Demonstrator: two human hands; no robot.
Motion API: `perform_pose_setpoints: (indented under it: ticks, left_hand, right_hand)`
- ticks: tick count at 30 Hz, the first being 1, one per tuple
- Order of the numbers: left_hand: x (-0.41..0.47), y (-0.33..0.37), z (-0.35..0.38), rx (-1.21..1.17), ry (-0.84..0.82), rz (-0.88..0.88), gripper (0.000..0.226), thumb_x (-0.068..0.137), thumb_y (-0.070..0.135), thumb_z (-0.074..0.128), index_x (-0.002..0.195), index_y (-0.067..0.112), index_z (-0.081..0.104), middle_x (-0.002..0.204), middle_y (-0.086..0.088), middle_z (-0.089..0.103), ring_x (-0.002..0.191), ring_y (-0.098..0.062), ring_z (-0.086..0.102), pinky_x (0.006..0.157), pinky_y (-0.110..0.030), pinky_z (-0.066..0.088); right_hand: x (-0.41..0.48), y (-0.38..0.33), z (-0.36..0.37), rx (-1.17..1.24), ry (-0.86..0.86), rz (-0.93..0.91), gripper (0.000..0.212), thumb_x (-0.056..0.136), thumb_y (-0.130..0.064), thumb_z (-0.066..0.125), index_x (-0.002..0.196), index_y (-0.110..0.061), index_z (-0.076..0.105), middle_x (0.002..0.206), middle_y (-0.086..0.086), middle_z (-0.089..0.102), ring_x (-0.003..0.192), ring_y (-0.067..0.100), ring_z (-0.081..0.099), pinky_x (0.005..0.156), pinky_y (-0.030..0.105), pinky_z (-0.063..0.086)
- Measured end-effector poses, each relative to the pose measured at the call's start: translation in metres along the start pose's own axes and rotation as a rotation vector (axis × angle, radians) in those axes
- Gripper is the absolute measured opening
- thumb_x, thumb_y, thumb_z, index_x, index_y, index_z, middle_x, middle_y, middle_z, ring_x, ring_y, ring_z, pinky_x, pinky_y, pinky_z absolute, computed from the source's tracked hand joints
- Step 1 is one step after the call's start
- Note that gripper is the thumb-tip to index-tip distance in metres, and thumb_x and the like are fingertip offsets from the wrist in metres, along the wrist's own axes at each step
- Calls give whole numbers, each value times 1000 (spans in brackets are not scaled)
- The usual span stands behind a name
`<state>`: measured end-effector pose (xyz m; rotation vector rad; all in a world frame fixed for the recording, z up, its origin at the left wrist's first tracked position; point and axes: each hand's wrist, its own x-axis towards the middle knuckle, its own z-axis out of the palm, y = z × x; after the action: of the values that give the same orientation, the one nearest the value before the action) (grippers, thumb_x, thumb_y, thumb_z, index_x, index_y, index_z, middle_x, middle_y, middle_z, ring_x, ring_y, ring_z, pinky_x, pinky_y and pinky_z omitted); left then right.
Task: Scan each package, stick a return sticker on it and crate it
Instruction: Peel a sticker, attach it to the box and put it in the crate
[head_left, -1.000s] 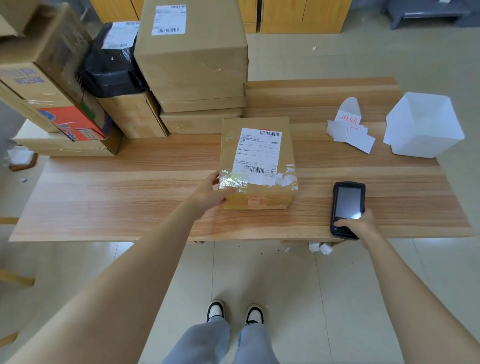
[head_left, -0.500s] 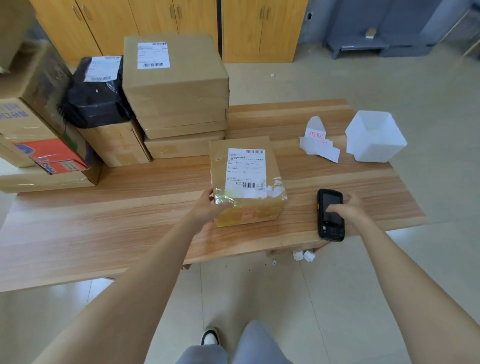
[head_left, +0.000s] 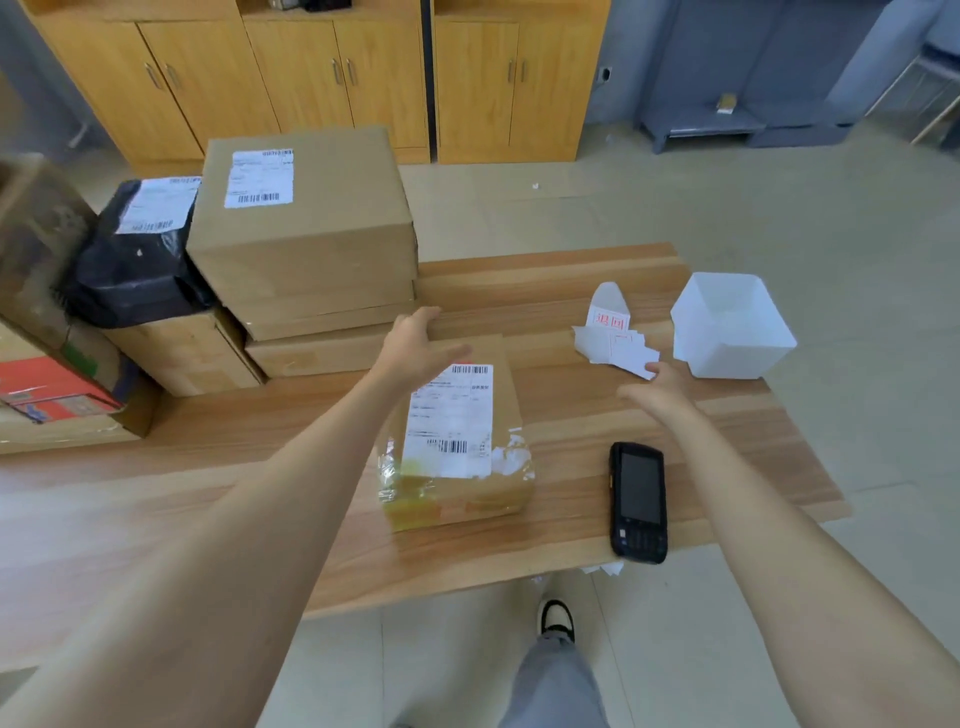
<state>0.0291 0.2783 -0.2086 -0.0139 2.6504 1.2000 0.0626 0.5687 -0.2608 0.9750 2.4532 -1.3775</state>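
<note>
Since half a second ago, the handheld scanner (head_left: 638, 501) has been released by the right hand (head_left: 660, 392), which is now reached forward to a loose pile of white return stickers (head_left: 615, 343) printed in red. The left hand (head_left: 415, 348) has been shifted from the near left corner of the package (head_left: 467, 499) to its far left corner. Both hands are held open with the fingers relaxed and nothing gripped. Whether the right fingertips touch the stickers cannot be told.

The package, a small brown cardboard box, is seen on the wooden table (head_left: 208, 493) between the two arms. A white shipping label (head_left: 452, 421) with barcodes covers its top, and crinkled clear tape is wrapped over its near end. The scanner lies screen up just behind the right hand. A white container (head_left: 732, 327) stands to the right of that hand. Larger cardboard boxes (head_left: 306, 234) are stacked beyond the left hand.
</note>
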Motion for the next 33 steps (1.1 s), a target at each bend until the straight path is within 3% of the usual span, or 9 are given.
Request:
perform_pose_setpoints:
  ticks: [7, 13, 16, 19, 21, 23, 26, 30, 33]
  left_hand:
    - [55, 65, 55, 64, -31, -49, 69, 86, 33, 66, 145, 17, 34, 146, -12, 33, 134, -25, 36, 106, -31, 33]
    - [107, 96, 102, 65, -39, -92, 64, 86, 31, 67, 142, 15, 40, 144, -12, 38, 134, -25, 37, 105, -28, 30]
    - [132, 101, 124, 69, -72, -114, 64, 86, 31, 68, 142, 14, 40, 145, -12, 38, 134, -24, 37, 105, -27, 29]
    - [157, 100, 144, 68, -97, -159, 64, 86, 30, 68, 142, 13, 40, 146, -11, 38, 135, -23, 35, 104, -26, 28]
    - [172, 97, 156, 68, -112, -183, 64, 87, 29, 67, 142, 11, 40, 146, -10, 40, 135, -23, 36, 102, -25, 30]
    - [186, 93, 165, 69, -131, -202, 64, 87, 28, 67, 142, 10, 40, 146, -9, 41, 134, -23, 38, 101, -26, 31]
    - [203, 85, 178, 45, -156, -225, 64, 86, 25, 68, 142, 8, 40, 146, -9, 41, 133, -24, 40, 102, -28, 34]
    - [216, 76, 193, -23, -168, -275, 64, 86, 21, 68, 141, 6, 39, 142, -9, 43, 128, -21, 44, 98, -23, 35]
    - [220, 72, 199, -70, -163, -307, 65, 84, 18, 70, 140, 5, 40, 124, -8, 51, 116, -21, 51, 100, -31, 43]
  right_hand:
    - [73, -29, -28, -12, -95, -5, 63, 85, -10, 64, 142, -8, 36, 140, 8, 47, 122, 25, 49, 72, 24, 38]
    - [135, -33, -43, -45, -159, -10, 49, 85, -7, 65, 130, -4, 46, 130, 11, 53, 119, 28, 51, 86, 30, 40]
    - [162, -33, -44, -52, -205, 4, 43, 85, -9, 65, 125, -2, 48, 108, 8, 51, 113, 28, 52, 88, 33, 42]
    - [186, -32, -39, -49, -228, 17, 16, 84, -9, 66, 88, -10, 51, 83, -2, 49, 91, 23, 50, 67, 28, 40]
    - [203, -32, -32, -25, -251, 24, 21, 82, -8, 67, 75, -15, 49, 80, -1, 55, 86, 22, 54, 63, 27, 39]
    - [217, -31, -24, -16, -249, 17, 12, 79, -9, 68, 80, -14, 57, 90, 4, 64, 85, 23, 59, 63, 26, 42]
    - [233, -31, -16, -18, -218, 36, 32, 80, -17, 69, 106, -8, 53, 97, 2, 60, 81, 20, 57, 55, 25, 39]
    - [250, -26, -4, -54, -186, 76, 44, 80, -30, 69, 113, -7, 51, 102, 3, 60, 86, 23, 60, 68, 30, 45]
    - [262, -21, 3, -40, -183, 71, 44, 81, -33, 65, 113, -7, 50, 104, 4, 62, 90, 25, 63, 73, 34, 49]
